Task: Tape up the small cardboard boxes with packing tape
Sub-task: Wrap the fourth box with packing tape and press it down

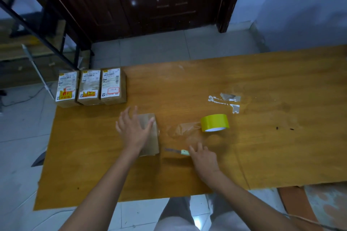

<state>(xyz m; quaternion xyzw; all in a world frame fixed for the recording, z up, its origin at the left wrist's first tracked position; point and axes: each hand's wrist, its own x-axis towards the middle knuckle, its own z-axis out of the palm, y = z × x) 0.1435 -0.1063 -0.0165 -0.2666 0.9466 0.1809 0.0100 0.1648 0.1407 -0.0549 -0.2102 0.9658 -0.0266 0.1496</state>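
Observation:
A small plain cardboard box (153, 141) lies on the wooden table (262, 146) in front of me. My left hand (134, 130) rests flat on its top with fingers spread. My right hand (203, 157) is on the table to the right, its fingers on the pale green handle of a small knife (177, 151) whose blade points left toward the box. A yellow roll of packing tape (215, 123) stands beyond the right hand, with a loose clear strip (183, 129) trailing left from it. Three labelled boxes (91, 87) sit side by side at the table's far left.
Scraps of torn tape (226, 100) stick to the table behind the roll. A dark wooden door and a black metal frame (47, 30) stand beyond the table's far edge. A tiled floor surrounds the table. My knees show below the near edge.

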